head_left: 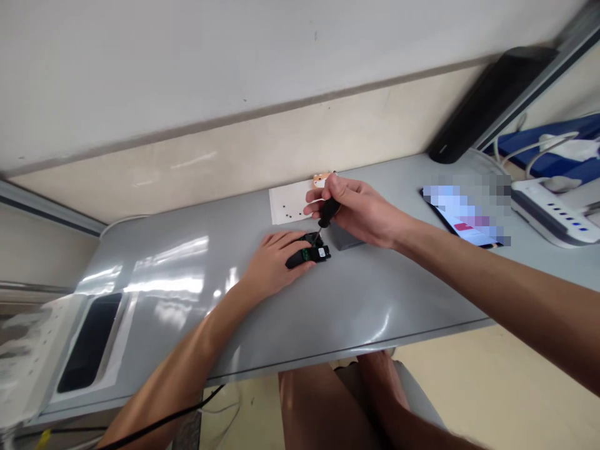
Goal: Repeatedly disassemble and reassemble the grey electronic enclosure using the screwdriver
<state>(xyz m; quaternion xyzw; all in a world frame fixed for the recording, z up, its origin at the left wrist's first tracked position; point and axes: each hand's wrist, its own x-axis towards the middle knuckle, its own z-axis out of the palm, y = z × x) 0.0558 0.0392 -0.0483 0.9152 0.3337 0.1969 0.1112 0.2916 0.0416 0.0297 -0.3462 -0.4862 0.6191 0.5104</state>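
My left hand [276, 259] lies over a small black device [319, 254] on the grey desk, its fingers wrapped round the casing. A bit of green circuit board and a white label show on the device. In my right hand [360, 206] is a screwdriver [329, 212] with a black handle, held tilted. Its shaft points down into the device; the tip is too small to make out. Behind lies a white sheet of paper [285, 203] with several tiny dark screws on it. A flat dark grey box [347, 237] sits partly under my right hand.
An orange-and-white cartoon item [321, 180] rests on the paper. To the right are a lit phone [462, 219], a white power strip [553, 212] and a black cylinder [487, 106]. A dark phone-like slab [91, 340] lies left, near the desk's front edge [356, 351].
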